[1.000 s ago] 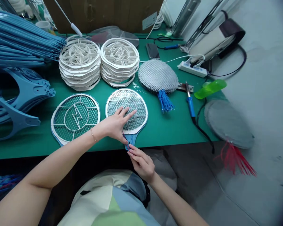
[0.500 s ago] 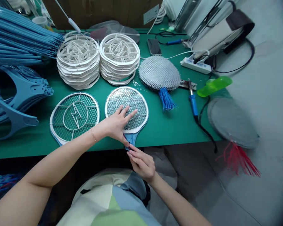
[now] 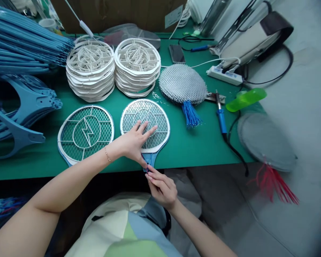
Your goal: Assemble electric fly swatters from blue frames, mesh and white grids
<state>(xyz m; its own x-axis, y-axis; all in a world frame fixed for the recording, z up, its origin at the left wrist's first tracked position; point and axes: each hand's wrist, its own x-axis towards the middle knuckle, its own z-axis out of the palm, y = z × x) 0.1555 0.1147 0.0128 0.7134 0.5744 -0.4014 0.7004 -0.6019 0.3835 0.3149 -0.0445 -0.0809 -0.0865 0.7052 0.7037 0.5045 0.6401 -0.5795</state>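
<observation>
A mosquito swatter head (image 3: 160, 141), with a white rim, metal mesh and a blue frame, lies near the green table's front edge. My left hand (image 3: 133, 142) rests on it with fingers spread over the mesh, its thumb down at the blue neck. At the end of that neck, my right hand (image 3: 163, 189) is closed in a pinch, the fingertips close to my left thumb. Whether a thin wire is also between them is hard to make out. A second swatter head (image 3: 100, 134) with a lightning-bolt emblem lies to the left, partly covered by my left forearm.
White ring frames stand in two stacks (image 3: 89, 80) (image 3: 136, 78) behind. Blue frames (image 3: 24, 103) are piled at left. Round mesh sheets (image 3: 182, 84) with blue wires, a phone (image 3: 177, 53), a soldering iron (image 3: 221, 119), a power strip (image 3: 224, 74) and grey mesh discs (image 3: 266, 139) with red wires are at right.
The whole view has shifted slightly, so things appear a little further right. Both hands keep nearly the same pose on the swatter head.
</observation>
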